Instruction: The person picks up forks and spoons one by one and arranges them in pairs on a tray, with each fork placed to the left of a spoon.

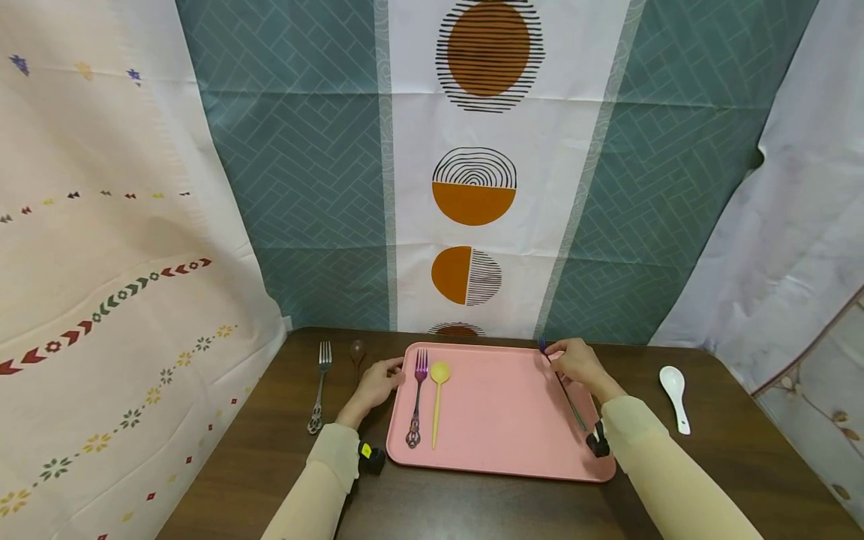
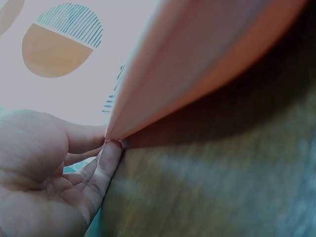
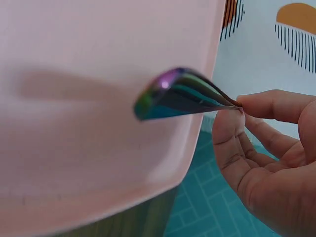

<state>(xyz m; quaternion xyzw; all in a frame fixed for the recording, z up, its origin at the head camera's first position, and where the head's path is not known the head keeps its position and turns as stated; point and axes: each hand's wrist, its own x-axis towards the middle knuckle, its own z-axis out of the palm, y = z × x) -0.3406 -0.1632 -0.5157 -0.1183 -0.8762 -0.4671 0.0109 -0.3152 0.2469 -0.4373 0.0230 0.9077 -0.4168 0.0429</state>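
Right hand (image 1: 578, 365) pinches iridescent fork (image 1: 563, 390) at pink tray's (image 1: 502, 420) far right corner. Left hand (image 1: 378, 381), fingers relaxed, touches tray's left edge on desk (image 1: 270, 450).

Brown table (image 1: 270, 450) bears pink tray (image 1: 499, 405), silver fork (image 1: 319, 394), white spoon (image 1: 675, 394).

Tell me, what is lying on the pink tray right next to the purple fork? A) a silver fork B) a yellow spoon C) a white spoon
B: a yellow spoon lies beside the purple fork on the pink tray; the white spoon and silver fork lie on the table off the tray.
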